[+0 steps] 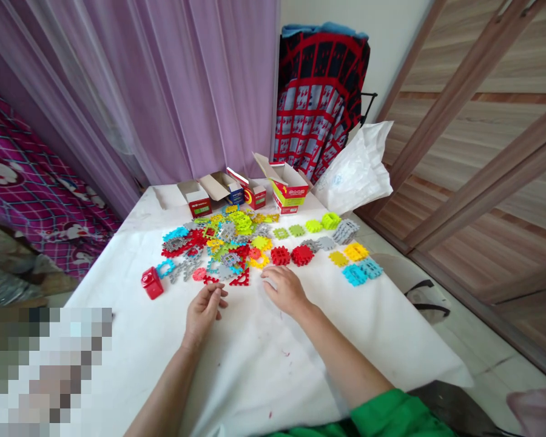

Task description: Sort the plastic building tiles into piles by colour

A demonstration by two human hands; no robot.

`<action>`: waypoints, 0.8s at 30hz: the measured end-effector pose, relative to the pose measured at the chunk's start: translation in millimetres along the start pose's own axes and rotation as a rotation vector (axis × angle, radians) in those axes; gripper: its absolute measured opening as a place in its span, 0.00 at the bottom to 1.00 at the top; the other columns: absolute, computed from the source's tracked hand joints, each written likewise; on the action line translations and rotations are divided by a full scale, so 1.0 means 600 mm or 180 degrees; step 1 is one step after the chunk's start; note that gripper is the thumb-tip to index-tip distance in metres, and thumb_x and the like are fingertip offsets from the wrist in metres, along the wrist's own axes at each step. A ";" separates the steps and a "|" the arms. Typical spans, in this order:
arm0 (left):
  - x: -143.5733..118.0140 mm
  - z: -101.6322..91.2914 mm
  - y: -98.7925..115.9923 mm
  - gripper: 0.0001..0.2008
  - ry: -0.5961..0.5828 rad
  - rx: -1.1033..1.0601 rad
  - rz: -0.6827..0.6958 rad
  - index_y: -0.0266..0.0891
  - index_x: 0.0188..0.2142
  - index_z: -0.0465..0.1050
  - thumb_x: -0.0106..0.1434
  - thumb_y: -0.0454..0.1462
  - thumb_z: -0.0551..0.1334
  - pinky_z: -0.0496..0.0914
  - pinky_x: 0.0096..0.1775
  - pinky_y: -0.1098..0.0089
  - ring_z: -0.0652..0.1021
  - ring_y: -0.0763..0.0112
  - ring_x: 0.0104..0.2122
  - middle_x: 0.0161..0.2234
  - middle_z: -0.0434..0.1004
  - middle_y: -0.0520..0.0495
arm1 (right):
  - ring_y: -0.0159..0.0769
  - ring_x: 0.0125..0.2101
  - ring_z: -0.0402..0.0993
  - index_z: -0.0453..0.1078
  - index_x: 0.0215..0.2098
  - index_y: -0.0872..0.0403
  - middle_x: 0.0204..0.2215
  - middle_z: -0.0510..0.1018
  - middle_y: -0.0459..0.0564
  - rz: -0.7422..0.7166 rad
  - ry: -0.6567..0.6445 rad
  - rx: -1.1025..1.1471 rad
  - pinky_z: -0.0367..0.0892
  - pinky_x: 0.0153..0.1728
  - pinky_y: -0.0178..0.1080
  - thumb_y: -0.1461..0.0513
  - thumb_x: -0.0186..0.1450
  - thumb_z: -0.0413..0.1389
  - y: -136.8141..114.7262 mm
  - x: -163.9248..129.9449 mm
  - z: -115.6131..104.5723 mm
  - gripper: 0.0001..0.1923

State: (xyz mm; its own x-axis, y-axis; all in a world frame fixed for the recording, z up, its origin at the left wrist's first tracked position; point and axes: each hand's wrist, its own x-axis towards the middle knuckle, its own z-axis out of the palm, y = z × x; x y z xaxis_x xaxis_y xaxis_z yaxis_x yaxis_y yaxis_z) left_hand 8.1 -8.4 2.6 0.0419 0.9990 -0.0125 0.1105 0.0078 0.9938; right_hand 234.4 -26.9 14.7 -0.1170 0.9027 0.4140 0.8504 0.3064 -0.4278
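In the head view a heap of mixed plastic interlocking building pieces [230, 243] in red, yellow, grey, blue and green lies mid-table. My left hand [202, 311] is just in front of it, with loosely bent fingers apart and nothing seen in them. Close to the heap's right front is my right hand [284, 290], fingers partly bent and apart; no piece shows in it. Beyond its fingertips lies a yellow piece [259, 261]. Sorted stacks stand to the right: red pieces [302, 255], green pieces [330, 221], grey pieces [346, 230], yellow pieces [356, 252] and blue pieces [355, 275].
Several open cardboard boxes [195, 200] line the back of the white-covered table [264, 364]. A white plastic bag [357, 170] leans at the back right corner. A red plastic container [151, 283] sits left of the heap. Wooden cabinet doors [477, 152] rise at the right.
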 end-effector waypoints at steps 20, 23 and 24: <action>0.030 -0.038 -0.006 0.23 0.0449 -0.0100 -0.0012 0.38 0.36 0.73 0.53 0.54 0.62 0.62 0.18 0.76 0.73 0.74 0.20 0.26 0.76 0.50 | 0.40 0.40 0.67 0.75 0.38 0.49 0.36 0.74 0.49 -0.0014 -0.0065 -0.0453 0.65 0.41 0.40 0.61 0.63 0.58 -0.080 0.035 0.072 0.06; 0.031 -0.037 -0.003 0.23 0.0243 0.0011 0.0027 0.39 0.37 0.73 0.52 0.54 0.63 0.64 0.19 0.74 0.74 0.73 0.21 0.28 0.78 0.48 | 0.39 0.41 0.67 0.74 0.42 0.49 0.38 0.74 0.49 -0.0241 -0.0063 -0.0323 0.65 0.43 0.40 0.61 0.64 0.57 -0.090 0.010 0.066 0.07; 0.032 -0.037 -0.003 0.23 0.0148 0.0077 0.0066 0.39 0.37 0.74 0.52 0.54 0.63 0.66 0.21 0.74 0.74 0.73 0.21 0.29 0.78 0.48 | 0.39 0.41 0.67 0.74 0.42 0.49 0.39 0.74 0.50 -0.0301 -0.0063 -0.0298 0.65 0.44 0.40 0.60 0.64 0.57 -0.094 0.004 0.066 0.07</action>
State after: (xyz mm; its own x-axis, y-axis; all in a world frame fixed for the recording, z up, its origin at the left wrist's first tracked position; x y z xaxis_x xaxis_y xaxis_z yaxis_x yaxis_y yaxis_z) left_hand -13.2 11.5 3.1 -0.0019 0.9999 0.0137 0.1341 -0.0133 0.9909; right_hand 166.3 -30.1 8.0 -0.2081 0.8773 0.4326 0.8792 0.3615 -0.3102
